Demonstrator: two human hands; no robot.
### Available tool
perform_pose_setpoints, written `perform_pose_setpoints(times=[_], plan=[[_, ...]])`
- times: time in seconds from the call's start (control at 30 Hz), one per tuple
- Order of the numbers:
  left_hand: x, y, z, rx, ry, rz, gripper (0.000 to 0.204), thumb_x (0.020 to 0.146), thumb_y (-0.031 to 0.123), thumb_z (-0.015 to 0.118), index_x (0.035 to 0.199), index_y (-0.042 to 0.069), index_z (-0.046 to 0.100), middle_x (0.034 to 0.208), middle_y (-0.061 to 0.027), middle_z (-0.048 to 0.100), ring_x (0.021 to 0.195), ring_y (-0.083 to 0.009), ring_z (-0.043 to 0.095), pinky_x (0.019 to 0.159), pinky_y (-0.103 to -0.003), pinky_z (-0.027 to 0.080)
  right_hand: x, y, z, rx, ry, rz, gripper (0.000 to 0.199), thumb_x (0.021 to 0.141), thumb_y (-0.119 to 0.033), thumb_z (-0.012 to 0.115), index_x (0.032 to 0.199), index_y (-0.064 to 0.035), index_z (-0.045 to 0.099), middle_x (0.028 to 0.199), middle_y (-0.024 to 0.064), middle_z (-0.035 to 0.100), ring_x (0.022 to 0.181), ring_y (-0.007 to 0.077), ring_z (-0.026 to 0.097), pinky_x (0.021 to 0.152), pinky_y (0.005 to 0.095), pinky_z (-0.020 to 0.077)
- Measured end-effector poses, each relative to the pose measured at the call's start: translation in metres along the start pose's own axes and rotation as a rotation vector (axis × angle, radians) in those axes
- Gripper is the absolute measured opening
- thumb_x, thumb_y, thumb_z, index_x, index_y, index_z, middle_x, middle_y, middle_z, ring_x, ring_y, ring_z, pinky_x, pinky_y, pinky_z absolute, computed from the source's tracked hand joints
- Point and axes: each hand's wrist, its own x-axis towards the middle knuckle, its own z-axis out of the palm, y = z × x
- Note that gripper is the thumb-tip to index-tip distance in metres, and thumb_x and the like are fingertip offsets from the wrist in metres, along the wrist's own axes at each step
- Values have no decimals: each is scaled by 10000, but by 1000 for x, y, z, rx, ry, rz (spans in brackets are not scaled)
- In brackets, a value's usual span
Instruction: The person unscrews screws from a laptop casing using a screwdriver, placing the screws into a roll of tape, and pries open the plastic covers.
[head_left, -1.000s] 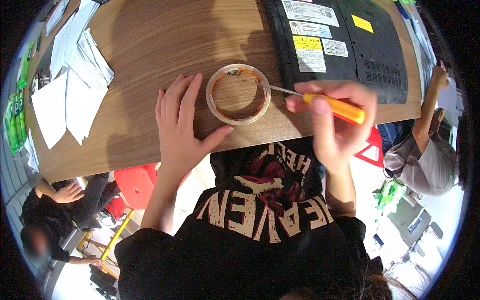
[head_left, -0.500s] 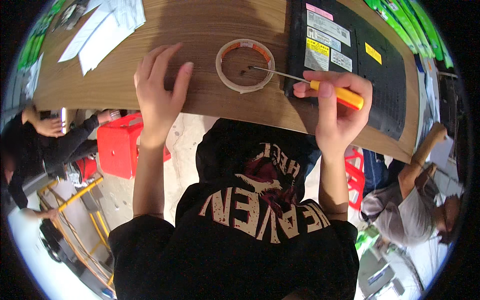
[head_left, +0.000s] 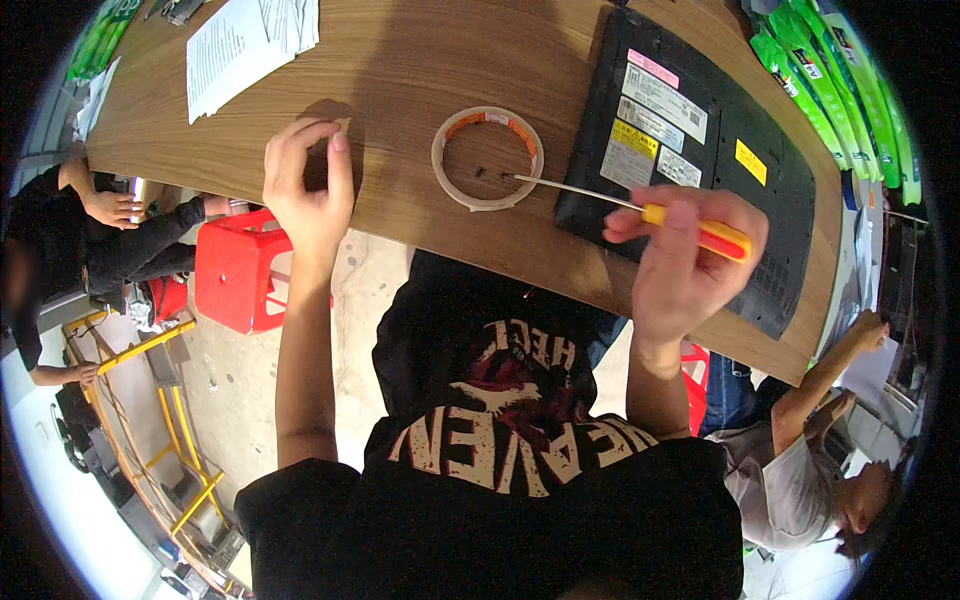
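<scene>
My right hand (head_left: 695, 265) grips a screwdriver (head_left: 715, 238) by its yellow and red handle. Its thin metal shaft points left, with the tip over the ring of a tape roll (head_left: 438, 165). Small dark screws (head_left: 479, 172) lie inside the ring, one close to the tip; whether it touches is too small to tell. To the right sits a black laptop (head_left: 690, 210), underside up, bearing white, pink and yellow labels. My left hand (head_left: 308, 185) is left of the roll above the table, thumb and fingers drawn together; anything pinched there cannot be made out.
Printed papers (head_left: 250, 55) lie at the far left of the wooden table (head_left: 400, 90). Green packs (head_left: 840, 80) line the far right. Below the table's left edge is a red stool (head_left: 235, 270). Other people are at both sides, near a yellow frame (head_left: 140, 350).
My left hand's fingers have closed from a spread pose. My right hand has shifted slightly right with the screwdriver. The whole view has turned a little.
</scene>
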Motion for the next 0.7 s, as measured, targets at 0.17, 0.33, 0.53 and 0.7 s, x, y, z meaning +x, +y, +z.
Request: perform_pose_setpoints(times=[0.17,0.33,0.53,0.7], plan=[[-8,71,-1,-504,-144,-121,218,709,-26,707,905,14,622,850,-119,632,772,-216,604,655,-296,483,-13,-10,-18,98,372,42,181,924,-148,495,1047,-95,374,763,207,607,446,213,533,395,290,476],[5,143,18,-1220,-211,-462,292,676,-51,748,934,11,626,819,-103,634,724,-178,631,654,-250,505,-39,-32,-19,155,588,58,210,942,-283,491,987,-102,395,746,165,577,410,185,485,327,271,427],[13,138,22,-1148,-591,-91,168,769,-64,664,933,-45,631,872,-164,640,762,-183,653,662,-260,550,-56,-46,-36,151,582,-22,187,960,-276,454,985,-103,386,758,139,557,388,158,451,308,231,384],[-3,150,26,-1733,-767,-740,116,859,-44,554,952,-80,613,820,-164,643,724,-205,665,636,-271,560,-61,-56,-50,356,609,-123,210,960,-283,451,987,-87,382,757,138,510,385,141,384,273,224,338]])
